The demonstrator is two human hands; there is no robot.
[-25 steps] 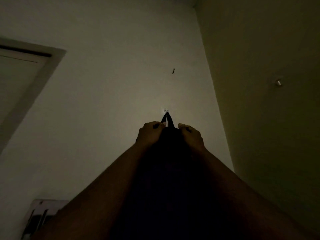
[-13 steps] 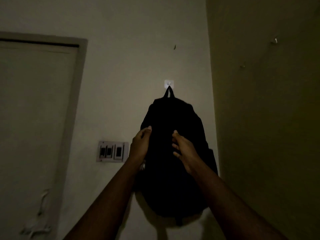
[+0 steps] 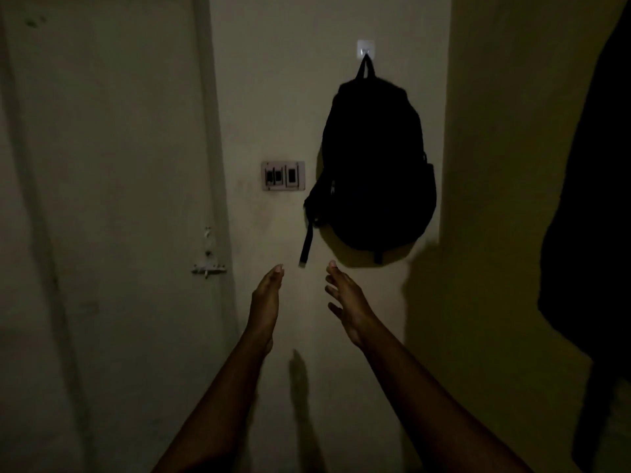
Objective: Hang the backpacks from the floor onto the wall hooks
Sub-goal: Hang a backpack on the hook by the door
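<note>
Currently on record, one item hung: black backpack [image 3: 374, 165], suspended by its top loop from the adhesive wall hook [image 3: 365, 51] high on the pale wall [image 3: 290, 97], close to the wall's right corner where the side wall begins. One loose strap [image 3: 308, 238] dangles at the pack's lower left. Switch plate [image 3: 283, 176] sits just left of the pack; door [image 3: 102, 199] with bolt latch [image 3: 208, 269] further left. Change since half a second ago: both hands, then pressed against the pack's front, have dropped away and now sit below it, apart from the fabric. Left hand [image 3: 266, 302]: released, fingers straight, holding nothing. Right hand [image 3: 348, 302]: released, fingers spread, holding nothing. Bearing on task: judged that this pack is delivered, since it carries its own weight on the hook with no support. A dark hanging shape [image 3: 594, 199] at the frame's right edge cannot be identified in this light; it may be another bag or a garment. Floor not in view, so the count of packs remaining cannot be told. Likely next entry: turn down to the floor for another.
</note>
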